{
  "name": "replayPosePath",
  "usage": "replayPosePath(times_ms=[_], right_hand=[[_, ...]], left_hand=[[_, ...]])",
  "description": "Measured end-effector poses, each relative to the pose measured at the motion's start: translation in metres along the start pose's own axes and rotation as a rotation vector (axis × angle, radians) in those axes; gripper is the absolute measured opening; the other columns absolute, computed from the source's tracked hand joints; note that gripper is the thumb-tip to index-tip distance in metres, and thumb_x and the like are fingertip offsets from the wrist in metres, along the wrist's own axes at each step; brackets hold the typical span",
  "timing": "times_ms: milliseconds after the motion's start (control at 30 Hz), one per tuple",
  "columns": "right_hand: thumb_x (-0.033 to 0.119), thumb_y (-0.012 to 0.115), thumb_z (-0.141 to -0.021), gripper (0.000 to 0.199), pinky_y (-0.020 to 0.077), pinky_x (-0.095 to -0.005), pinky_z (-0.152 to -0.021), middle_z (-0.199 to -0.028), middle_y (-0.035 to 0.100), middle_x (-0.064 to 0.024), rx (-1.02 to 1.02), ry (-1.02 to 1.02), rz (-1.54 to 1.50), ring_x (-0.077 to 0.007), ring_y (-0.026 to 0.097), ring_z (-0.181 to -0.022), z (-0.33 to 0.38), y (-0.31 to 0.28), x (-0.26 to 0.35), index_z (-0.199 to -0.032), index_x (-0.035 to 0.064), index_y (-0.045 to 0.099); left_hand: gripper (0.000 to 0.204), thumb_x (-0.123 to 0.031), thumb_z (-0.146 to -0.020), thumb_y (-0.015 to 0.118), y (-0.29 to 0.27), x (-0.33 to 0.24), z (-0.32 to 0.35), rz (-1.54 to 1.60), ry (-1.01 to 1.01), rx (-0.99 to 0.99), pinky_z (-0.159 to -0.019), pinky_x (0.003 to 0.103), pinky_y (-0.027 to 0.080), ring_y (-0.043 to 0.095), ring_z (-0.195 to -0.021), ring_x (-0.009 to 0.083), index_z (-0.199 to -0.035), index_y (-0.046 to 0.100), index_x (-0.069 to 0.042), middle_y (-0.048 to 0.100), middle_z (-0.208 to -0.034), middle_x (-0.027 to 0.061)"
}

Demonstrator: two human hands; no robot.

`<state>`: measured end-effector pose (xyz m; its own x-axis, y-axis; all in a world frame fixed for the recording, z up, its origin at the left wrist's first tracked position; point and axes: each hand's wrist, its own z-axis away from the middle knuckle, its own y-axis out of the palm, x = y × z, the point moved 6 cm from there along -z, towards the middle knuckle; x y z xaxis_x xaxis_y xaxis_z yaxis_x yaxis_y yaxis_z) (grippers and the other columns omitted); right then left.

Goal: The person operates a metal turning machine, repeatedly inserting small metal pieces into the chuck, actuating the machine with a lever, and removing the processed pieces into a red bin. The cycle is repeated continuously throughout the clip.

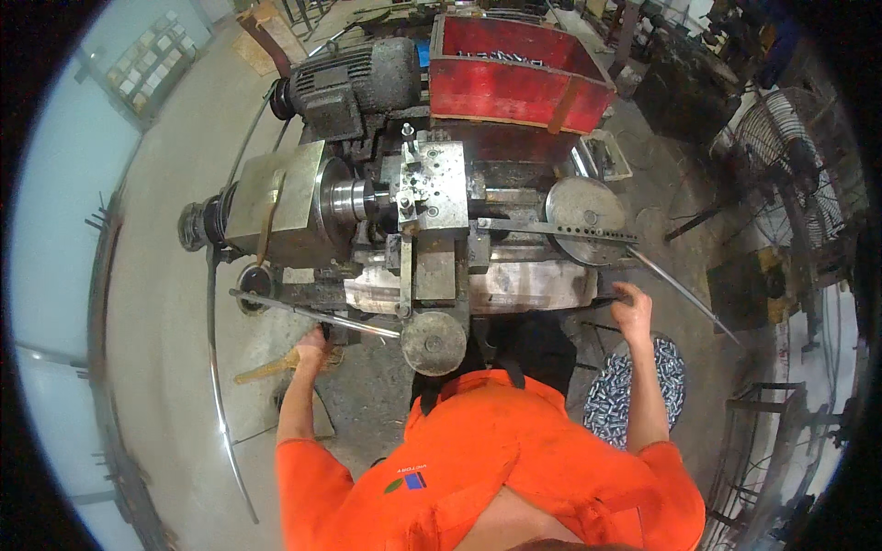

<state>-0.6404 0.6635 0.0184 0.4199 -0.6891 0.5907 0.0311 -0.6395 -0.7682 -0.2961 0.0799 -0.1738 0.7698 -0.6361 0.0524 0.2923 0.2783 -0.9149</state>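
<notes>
A small metal lathe stands in front of me, with a round spindle nose [347,198] at left and a steel tool block [441,188] in the middle. My left hand [314,347] is closed at the machine's front left, below a long shiny lever [331,319]. A small dark part shows at its fingertips; I cannot make out what it is. My right hand [632,312] is curled closed beside the right end of the pale metal tray [537,286]. What its fingers hold is hidden. Near it, a drilled flat bar [560,229] lies across a round metal disc [588,207].
A red bin [519,87] with small metal parts sits behind the lathe, beside an electric motor [363,78]. Many small metal pieces [597,399] lie heaped at my right. A second lever [684,292] juts out rightward. A caged fan [785,156] stands far right. A round disc [434,343] projects toward me.
</notes>
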Motion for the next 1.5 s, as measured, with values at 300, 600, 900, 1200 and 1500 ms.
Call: replayPosePath(times_ms=[300,600,900,1200,1500], right_hand=[[0.013,0.061,-0.059,0.042,0.0472,-0.0359,-0.082,-0.095,0.064,-0.0157,0.2,-0.427,-0.26,-0.0311,0.061,-0.09,-0.109,0.044,0.202,-0.1,0.0023,0.064],[0.016,0.06,-0.053,0.026,0.0503,-0.039,-0.078,-0.086,0.065,-0.0185,0.503,-0.732,0.105,-0.0337,0.062,-0.086,-0.143,0.205,0.375,-0.075,0.0033,0.068],[0.015,0.061,-0.052,0.022,0.0529,-0.0396,-0.071,-0.075,0.064,-0.0219,0.56,-0.775,0.146,-0.0352,0.064,-0.077,-0.135,0.214,0.384,-0.068,0.0009,0.067],[0.026,0.061,-0.057,0.024,0.0528,-0.0411,-0.07,-0.076,0.066,-0.018,0.338,-0.472,0.308,-0.0322,0.066,-0.076,-0.209,0.101,0.337,-0.07,0.0077,0.07],[0.02,0.064,-0.059,0.049,0.0434,-0.0416,-0.091,-0.116,0.055,-0.0172,-0.337,-0.807,-0.218,-0.0347,0.052,-0.108,-0.2,0.004,0.29,-0.106,0.0085,0.062]], left_hand=[[0.049,-0.041,-0.078,0.063,0.012,0.033,0.006,0.344,0.09,0.128,-0.074,0.046,0.049,0.062,-0.087,0.0386,-0.109,0.058,-0.002,0.064,-0.092,0.0211],[0.03,-0.026,-0.087,0.057,-0.227,0.163,0.124,0.468,-0.133,-0.781,-0.065,0.037,0.049,0.063,-0.071,0.0267,-0.11,0.061,-0.008,0.065,-0.08,0.016],[0.053,-0.052,-0.083,0.051,-0.145,0.13,0.178,0.356,-0.567,-0.588,-0.074,0.046,0.045,0.06,-0.085,0.0401,-0.096,0.063,-0.002,0.063,-0.088,0.021],[0.033,-0.029,-0.076,0.065,-0.16,0.106,0.18,0.143,-0.26,-0.566,-0.062,0.047,0.046,0.06,-0.069,0.0383,-0.091,0.06,0.001,0.061,-0.075,0.0203],[0.027,-0.019,-0.082,0.062,-0.23,-0.113,0.124,0.473,0.562,-0.448,-0.063,0.037,0.049,0.063,-0.069,0.0327,-0.105,0.062,-0.005,0.066,-0.083,0.0165]])
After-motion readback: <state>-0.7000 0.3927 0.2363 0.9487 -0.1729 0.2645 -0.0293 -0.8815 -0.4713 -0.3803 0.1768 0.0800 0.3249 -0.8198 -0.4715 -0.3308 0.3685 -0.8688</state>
